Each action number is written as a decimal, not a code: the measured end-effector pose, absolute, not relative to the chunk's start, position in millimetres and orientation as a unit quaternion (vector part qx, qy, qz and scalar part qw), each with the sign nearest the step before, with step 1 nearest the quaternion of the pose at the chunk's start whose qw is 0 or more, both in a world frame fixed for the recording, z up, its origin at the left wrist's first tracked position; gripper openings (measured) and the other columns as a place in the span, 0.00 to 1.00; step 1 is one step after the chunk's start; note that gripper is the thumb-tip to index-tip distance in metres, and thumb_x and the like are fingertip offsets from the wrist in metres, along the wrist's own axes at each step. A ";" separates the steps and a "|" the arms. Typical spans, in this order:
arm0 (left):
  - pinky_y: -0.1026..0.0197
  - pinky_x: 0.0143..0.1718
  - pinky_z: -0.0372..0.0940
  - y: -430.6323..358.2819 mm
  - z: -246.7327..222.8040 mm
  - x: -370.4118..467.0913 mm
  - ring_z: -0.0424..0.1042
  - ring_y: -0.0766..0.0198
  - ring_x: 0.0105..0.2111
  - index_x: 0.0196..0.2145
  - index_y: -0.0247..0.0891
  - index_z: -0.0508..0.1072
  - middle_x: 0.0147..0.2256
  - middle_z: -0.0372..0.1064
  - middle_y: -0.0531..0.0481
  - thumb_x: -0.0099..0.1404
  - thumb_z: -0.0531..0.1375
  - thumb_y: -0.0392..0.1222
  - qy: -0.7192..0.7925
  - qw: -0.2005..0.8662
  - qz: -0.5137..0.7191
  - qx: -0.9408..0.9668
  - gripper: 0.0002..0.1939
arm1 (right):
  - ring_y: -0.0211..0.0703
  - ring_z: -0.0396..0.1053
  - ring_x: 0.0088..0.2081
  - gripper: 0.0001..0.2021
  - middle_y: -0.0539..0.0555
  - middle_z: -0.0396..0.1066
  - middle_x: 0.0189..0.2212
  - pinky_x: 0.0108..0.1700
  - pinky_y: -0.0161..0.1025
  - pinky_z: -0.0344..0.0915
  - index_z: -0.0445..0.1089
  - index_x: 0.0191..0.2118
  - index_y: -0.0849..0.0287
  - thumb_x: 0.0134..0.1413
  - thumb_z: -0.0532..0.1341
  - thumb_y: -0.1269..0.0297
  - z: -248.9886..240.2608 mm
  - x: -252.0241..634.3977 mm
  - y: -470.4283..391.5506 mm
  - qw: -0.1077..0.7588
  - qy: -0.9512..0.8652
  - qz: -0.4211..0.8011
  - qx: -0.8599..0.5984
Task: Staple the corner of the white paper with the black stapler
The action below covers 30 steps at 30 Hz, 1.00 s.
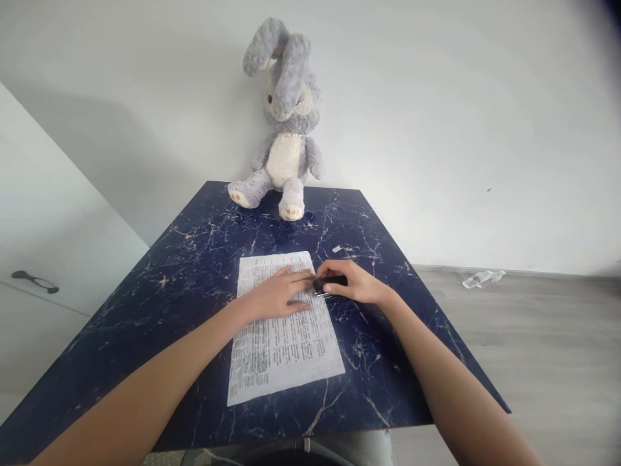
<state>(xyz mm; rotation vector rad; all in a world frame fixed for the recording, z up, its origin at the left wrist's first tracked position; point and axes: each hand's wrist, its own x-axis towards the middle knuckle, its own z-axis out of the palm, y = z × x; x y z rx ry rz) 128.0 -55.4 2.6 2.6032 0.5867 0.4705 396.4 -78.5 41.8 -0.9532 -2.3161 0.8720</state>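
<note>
A printed sheet of paper (295, 349) lies on the dark blue marbled table (194, 239). My left hand (277, 294) rests flat on the upper part of the sheet, fingers spread and pointing right. At the sheet's right edge, my right hand (350, 281) holds a small black stapler (334, 283), its fingers over the top and the thumb on the near side. The front end of the stapler meets the paper's edge beside my left fingertips. Whether the paper sits between its jaws cannot be made out.
A grey plush rabbit (286, 155) sits at the table's far end against the wall. A small white piece (337, 249) lies beyond my right hand. Clear plastic packaging (484, 279) is on the floor at right. A white cabinet (39, 226) stands at left.
</note>
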 end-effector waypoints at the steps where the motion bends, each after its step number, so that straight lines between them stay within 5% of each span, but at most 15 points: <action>1: 0.39 0.73 0.46 -56.1 2.5 128.8 0.62 0.49 0.68 0.64 0.51 0.70 0.68 0.63 0.48 0.73 0.61 0.56 0.212 0.215 0.168 0.939 0.25 | 0.42 0.67 0.35 0.15 0.51 0.71 0.35 0.39 0.40 0.62 0.69 0.43 0.57 0.73 0.56 0.50 41.3 392.5 -79.9 0.249 -0.835 0.314 -0.377; 4: 0.39 0.73 0.44 -58.2 1.3 131.9 0.63 0.48 0.68 0.63 0.48 0.71 0.67 0.65 0.46 0.73 0.61 0.57 0.219 0.211 0.159 0.939 0.24 | 0.41 0.64 0.32 0.19 0.49 0.66 0.30 0.36 0.40 0.57 0.62 0.34 0.56 0.78 0.46 0.54 36.9 379.4 -83.3 0.248 -0.814 0.235 -0.470; 8: 0.40 0.73 0.46 -60.1 -0.9 137.5 0.66 0.48 0.65 0.64 0.45 0.68 0.64 0.67 0.43 0.73 0.60 0.58 0.228 0.207 0.162 0.938 0.27 | 0.43 0.65 0.35 0.17 0.51 0.67 0.31 0.37 0.41 0.56 0.59 0.32 0.56 0.77 0.47 0.60 31.7 367.1 -86.0 0.233 -0.822 0.139 -0.501; 14: 0.44 0.63 0.63 -63.8 -0.2 142.9 0.67 0.43 0.63 0.65 0.39 0.66 0.63 0.67 0.38 0.69 0.63 0.60 0.251 0.220 0.180 0.926 0.34 | 0.47 0.66 0.37 0.13 0.56 0.70 0.34 0.38 0.42 0.55 0.64 0.37 0.57 0.76 0.48 0.65 29.2 356.8 -89.4 0.184 -0.837 0.024 -0.515; 22: 0.39 0.68 0.57 -65.4 -0.3 142.3 0.55 0.39 0.70 0.71 0.41 0.55 0.71 0.53 0.36 0.68 0.63 0.63 0.287 0.255 0.144 0.912 0.43 | 0.50 0.70 0.40 0.18 0.59 0.76 0.38 0.39 0.43 0.54 0.72 0.42 0.60 0.76 0.46 0.63 26.6 342.5 -95.1 0.090 -0.828 -0.084 -0.546; 30: 0.39 0.63 0.63 -64.7 1.4 141.3 0.60 0.39 0.67 0.67 0.42 0.60 0.69 0.56 0.36 0.66 0.65 0.60 0.287 0.300 0.160 0.896 0.39 | 0.54 0.73 0.40 0.21 0.64 0.78 0.38 0.40 0.45 0.57 0.74 0.43 0.63 0.76 0.45 0.62 24.6 334.4 -97.4 0.064 -0.824 -0.107 -0.553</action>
